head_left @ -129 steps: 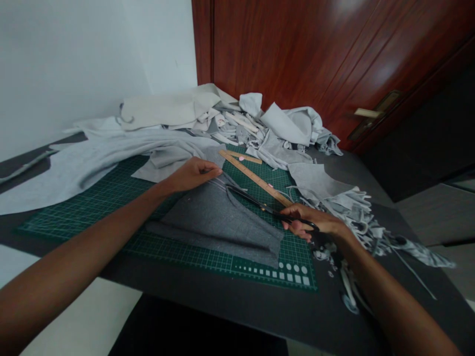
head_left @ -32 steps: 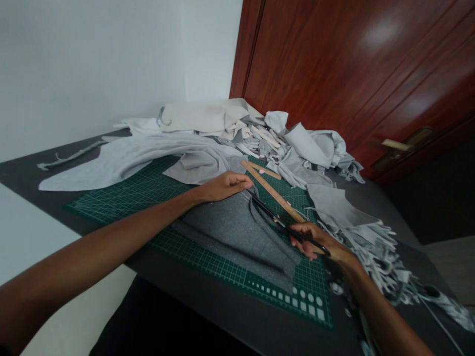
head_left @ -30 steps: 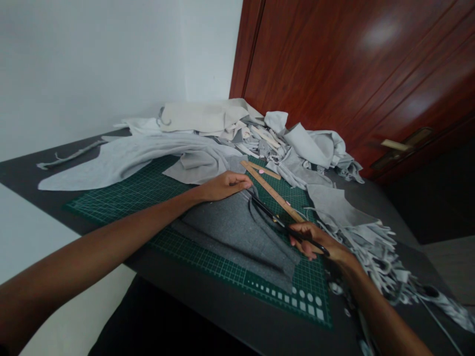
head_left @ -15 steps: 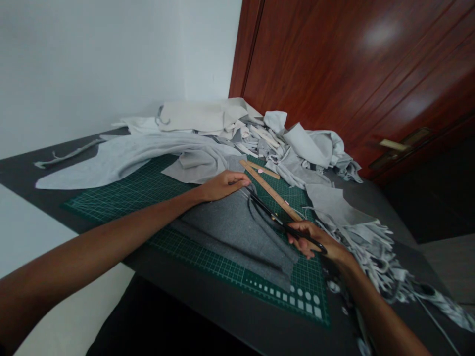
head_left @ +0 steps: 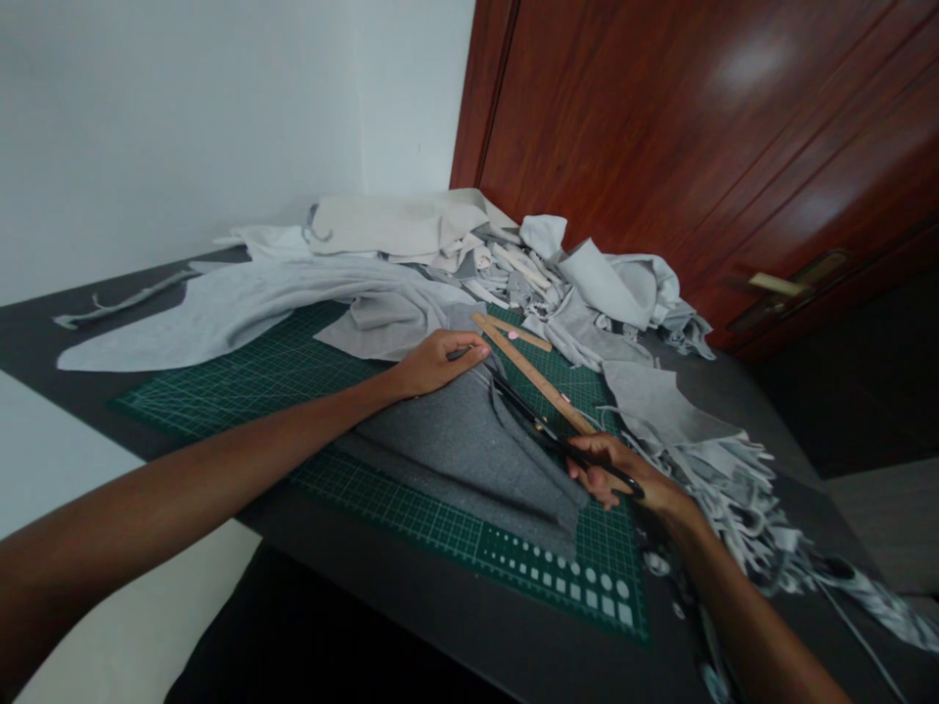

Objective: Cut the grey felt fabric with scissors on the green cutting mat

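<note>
The left hand (head_left: pixel 440 364) is laid flat on a dark grey fabric piece (head_left: pixel 462 460), its grip released, and the fabric is pressed down near its upper edge. The black-handled fabric scissors (head_left: pixel 528 416) are held in the right hand (head_left: pixel 612 476), the grip clenched around the handles, and the blades are lined up along a folded edge of the fabric, tips pointing toward the left hand. The fabric piece is placed on a green cutting mat (head_left: pixel 220 391), which is laid on a dark counter (head_left: pixel 411 611). A wooden ruler (head_left: pixel 532 376) is lying on the mat just beside the blades, its lower end close to the right hand. A pale grey fabric sheet (head_left: pixel 220 318) is spread over the mat's left part, and light grey offcuts (head_left: pixel 587 264) are heaped behind the mat. Frayed fabric strips (head_left: pixel 711 479) are piled right of the right hand. A reddish wooden door (head_left: pixel 660 147) with a lever handle (head_left: pixel 774 285) is seen behind the counter, beside a white wall (head_left: pixel 183 127).
</note>
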Demonstrator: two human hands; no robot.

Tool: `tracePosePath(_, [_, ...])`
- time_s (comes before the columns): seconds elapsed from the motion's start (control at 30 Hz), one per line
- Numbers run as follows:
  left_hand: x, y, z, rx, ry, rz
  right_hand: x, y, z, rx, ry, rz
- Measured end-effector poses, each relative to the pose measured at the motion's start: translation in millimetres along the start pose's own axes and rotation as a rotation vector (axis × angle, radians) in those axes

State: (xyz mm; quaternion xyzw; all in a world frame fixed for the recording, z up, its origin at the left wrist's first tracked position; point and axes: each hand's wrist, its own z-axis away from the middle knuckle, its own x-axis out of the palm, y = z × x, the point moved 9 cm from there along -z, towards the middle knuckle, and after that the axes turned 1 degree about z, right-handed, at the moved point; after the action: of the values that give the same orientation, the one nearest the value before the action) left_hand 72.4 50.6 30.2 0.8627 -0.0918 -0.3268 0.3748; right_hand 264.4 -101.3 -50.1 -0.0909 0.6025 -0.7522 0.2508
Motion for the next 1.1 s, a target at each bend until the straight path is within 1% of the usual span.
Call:
tracePosePath(0.17, [2.5, -2, 0, 0.008, -0.005, -0.013, 0, 0, 0, 0.008, 0.01, 0.005])
tracePosePath(0.47, [3.2, -5, 0, 0.01, -0.003, -0.022, -3, 11, -3, 0.056, 0.022, -0.018])
tracePosePath(0.67, [2.5, -2, 0, 0.01, 0.0, -0.022, -1, 7, -2, 0.055, 0.024, 0.003])
tracePosePath(1.1, [4.0, -6, -1, 0.0, -0.005, -0.022, 1, 3, -2, 0.027, 0.006, -0.008])
